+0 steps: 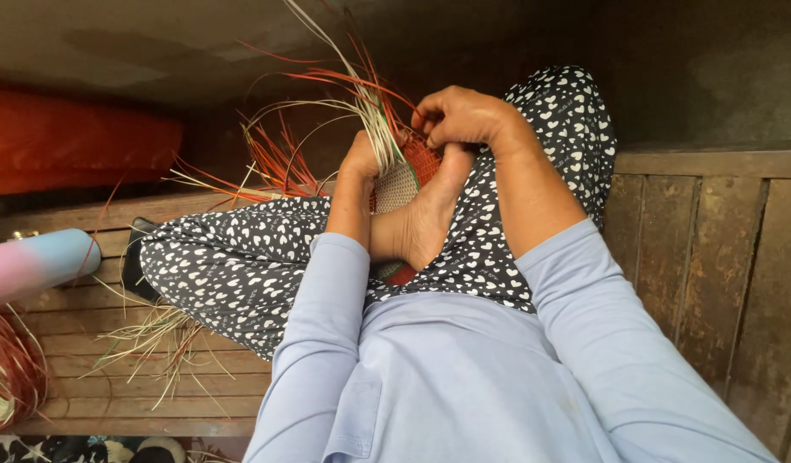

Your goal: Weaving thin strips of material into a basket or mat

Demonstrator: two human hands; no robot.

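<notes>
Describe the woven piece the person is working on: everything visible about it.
The woven piece is a small, partly finished panel of thin flat strips, cream at its lower left and red-orange at its upper right. Long loose strands, red and pale, fan up and leftward from its top edge. It rests tilted against the person's bare foot, over the lap. The left hand grips its left side and the right hand pinches its top; both cover much of it.
</notes>
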